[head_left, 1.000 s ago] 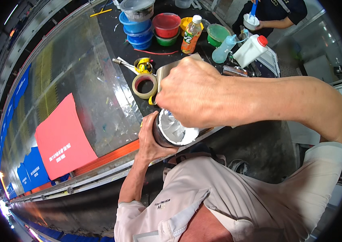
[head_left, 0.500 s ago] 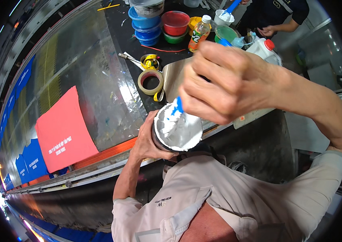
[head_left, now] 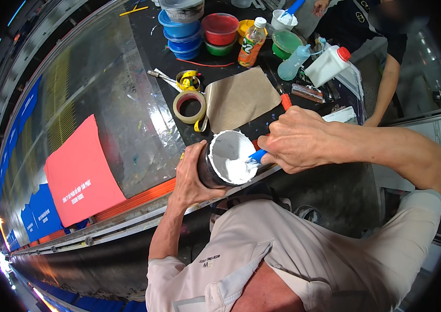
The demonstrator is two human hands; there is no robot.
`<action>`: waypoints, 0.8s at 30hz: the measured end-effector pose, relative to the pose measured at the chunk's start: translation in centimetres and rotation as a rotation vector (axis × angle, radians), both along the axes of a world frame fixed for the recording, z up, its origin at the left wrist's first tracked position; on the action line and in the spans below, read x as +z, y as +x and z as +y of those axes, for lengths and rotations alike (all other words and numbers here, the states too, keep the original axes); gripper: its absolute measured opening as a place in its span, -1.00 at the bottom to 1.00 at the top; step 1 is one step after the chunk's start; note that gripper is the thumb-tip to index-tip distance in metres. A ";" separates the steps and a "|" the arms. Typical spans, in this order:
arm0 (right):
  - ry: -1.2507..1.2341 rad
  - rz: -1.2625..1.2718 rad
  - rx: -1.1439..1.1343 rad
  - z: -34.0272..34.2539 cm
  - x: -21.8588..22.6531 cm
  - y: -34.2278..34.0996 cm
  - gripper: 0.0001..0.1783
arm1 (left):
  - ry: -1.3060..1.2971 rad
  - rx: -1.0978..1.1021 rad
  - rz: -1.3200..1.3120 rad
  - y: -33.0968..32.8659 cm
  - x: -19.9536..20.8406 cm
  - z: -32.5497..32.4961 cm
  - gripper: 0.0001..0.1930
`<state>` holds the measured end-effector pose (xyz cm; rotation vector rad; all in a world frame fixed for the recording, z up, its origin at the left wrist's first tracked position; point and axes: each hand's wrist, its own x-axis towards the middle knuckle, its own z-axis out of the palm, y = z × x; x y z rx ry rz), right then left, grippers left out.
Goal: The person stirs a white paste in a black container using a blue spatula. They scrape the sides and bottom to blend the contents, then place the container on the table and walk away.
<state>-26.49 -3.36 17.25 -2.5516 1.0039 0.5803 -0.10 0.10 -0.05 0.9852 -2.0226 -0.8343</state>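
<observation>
My left hand [head_left: 190, 177] is wrapped round the side of a dark round tub [head_left: 210, 176], its mouth tilted up toward me. Thick white paste [head_left: 236, 170] coats the tub's inner wall and rim, with a mound low inside. Closed in a fist, my right hand [head_left: 293, 140] grips a blue spatula [head_left: 256, 156] whose end dips into the paste at the tub's right rim. Most of its handle is hidden by my fingers.
Beyond the tub lie a brown sheet [head_left: 241, 99], a tape roll [head_left: 189, 107] and a yellow measuring tape [head_left: 187, 80]. Lidded tubs [head_left: 182, 32], a drink bottle [head_left: 252, 42] and a white jug [head_left: 328, 66] stand farther back. Pink fabric [head_left: 82, 169] lies left; another person stands far right.
My right hand has come down and nearer to me, bringing the spatula from above the tub to its right inner rim. The tub is tilted a little more; my left hand still holds it.
</observation>
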 end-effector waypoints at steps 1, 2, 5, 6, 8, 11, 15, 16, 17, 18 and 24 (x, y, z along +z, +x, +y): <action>0.008 -0.029 -0.034 0.1 -0.3 -0.1 -0.56 | 0.011 0.003 0.008 0.0 -0.2 0.1 0.17; 0.015 -0.058 -0.069 0.4 -0.5 -0.3 -0.56 | 0.023 0.003 0.009 -0.1 -0.4 0.1 0.17; -0.069 -0.104 -0.151 -0.3 -0.3 -0.6 -0.60 | 0.026 -0.004 -0.016 -0.1 -0.3 -0.1 0.16; -0.109 -0.113 -0.172 -0.8 0.0 -0.6 -0.62 | 0.014 -0.011 -0.044 -0.1 0.2 -0.2 0.16; -0.267 -0.077 -0.033 -1.6 1.2 -0.2 -0.65 | -0.024 -0.032 -0.053 -0.1 0.3 0.0 0.17; -0.464 -0.084 0.128 -1.4 1.4 0.3 -0.81 | 0.070 -0.007 -0.002 -0.1 0.0 0.0 0.17; -0.442 -0.005 0.251 0.0 1.0 0.3 -0.85 | -0.082 0.069 0.055 -0.3 -0.9 -0.3 0.21; -0.397 0.002 0.269 0.2 0.7 0.3 -0.85 | -0.108 0.068 0.045 -0.3 -0.6 -0.3 0.21; -0.351 0.009 0.287 0.3 0.5 0.2 -0.85 | -0.074 0.058 0.037 -0.5 -0.6 -0.3 0.21; -0.273 -0.006 0.245 0.3 0.5 0.2 -0.83 | -0.040 0.053 0.024 -0.6 -0.6 -0.4 0.21; -0.095 -0.131 -0.088 0.2 -0.7 -0.2 -0.59 | 0.020 0.097 0.004 -0.4 -1.2 0.4 0.20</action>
